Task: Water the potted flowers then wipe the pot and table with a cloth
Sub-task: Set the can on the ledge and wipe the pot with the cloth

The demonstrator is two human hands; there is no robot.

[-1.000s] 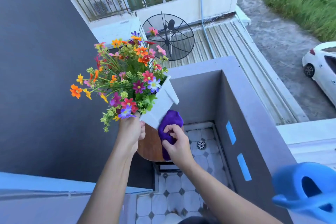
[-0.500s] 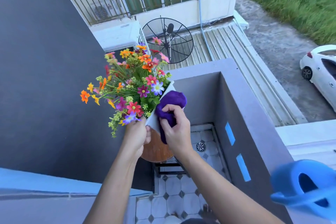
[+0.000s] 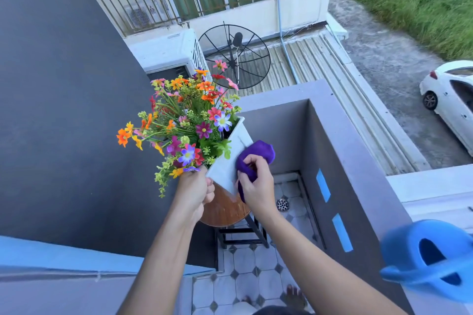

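A: Blue plastic comes first, nearest to the camera: the watering can (image 3: 432, 258) stands on the ledge, well apart from both hands. I judge the watering is finished and it was put aside.

B: And the hands?

A: The left hand (image 3: 193, 193) has its fingers closed around the lower corner of the white pot (image 3: 231, 155), holding it lifted and tilted above the round wooden table (image 3: 222, 211). The tilt turns one flat side toward the right hand (image 3: 256, 186), I think. This hand has its fingers closed on the purple cloth (image 3: 256, 155), and the cloth is pressed against the pot wall, just beyond the fingertips.

B: So the table is not wiped?

A: I judge not yet (the cloth is busy with the pot). The table is below both hands, not touched by them.

B: The flowers (image 3: 184, 123)?

A: They lean out past the left fingers, toward the dark wall.

B: Any label or writing?

A: None I can read, neither on the pot nor on the can. Farther away are a satellite dish (image 3: 234, 56) and a white car (image 3: 450, 100).
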